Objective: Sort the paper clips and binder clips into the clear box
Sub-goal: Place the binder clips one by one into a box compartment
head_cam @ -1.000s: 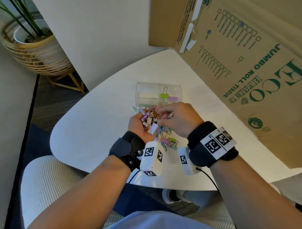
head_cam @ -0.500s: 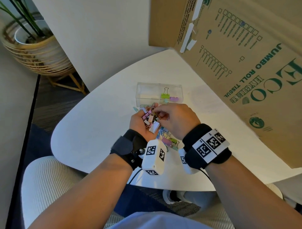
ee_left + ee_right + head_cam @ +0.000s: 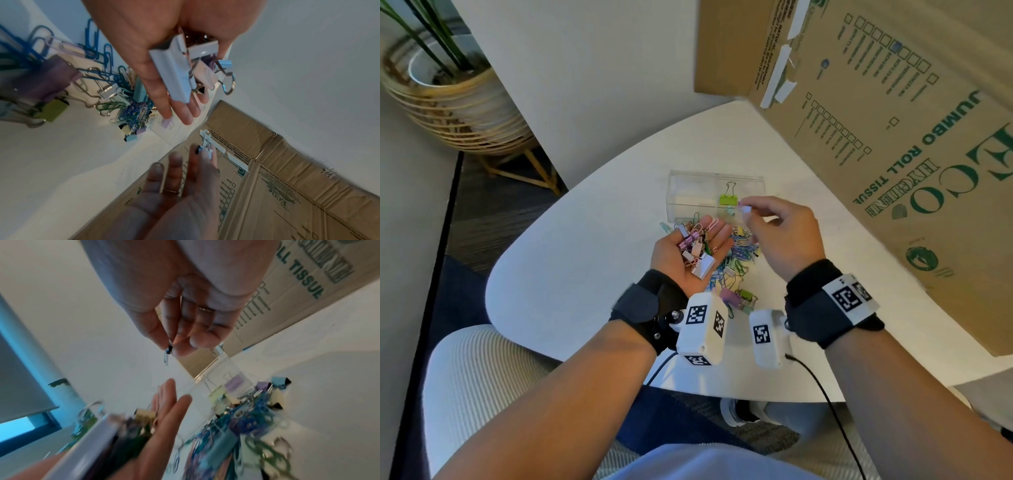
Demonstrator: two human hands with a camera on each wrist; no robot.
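Note:
My left hand point(image 3: 698, 246) lies palm up above the table, fingers straight, carrying several binder clips and paper clips; a pale grey binder clip point(image 3: 172, 71) sits biggest in the palm. My right hand point(image 3: 744, 208) pinches a small pale binder clip point(image 3: 745, 208) between thumb and fingertips, over the near right edge of the clear box point(image 3: 688, 192). The wrist views show that same clip point(image 3: 167, 353) point(image 3: 205, 146) dangling from the fingertips. A green binder clip point(image 3: 728, 198) and a purple one point(image 3: 233, 383) lie in the box's right part. A mixed pile of clips point(image 3: 736, 270) covers the table under my hands.
A big cardboard box point(image 3: 893, 137) printed "JUMBO ROLL TISSUE" leans over the table's right side, close to my right hand. The white table point(image 3: 585, 257) has a rounded edge at left. A plant in a woven basket point(image 3: 448, 99) stands on the floor, far left.
My right hand left the left palm and rose toward the clear box with a small binder clip pinched in it. My left hand's fingers straightened out flat under its load of clips.

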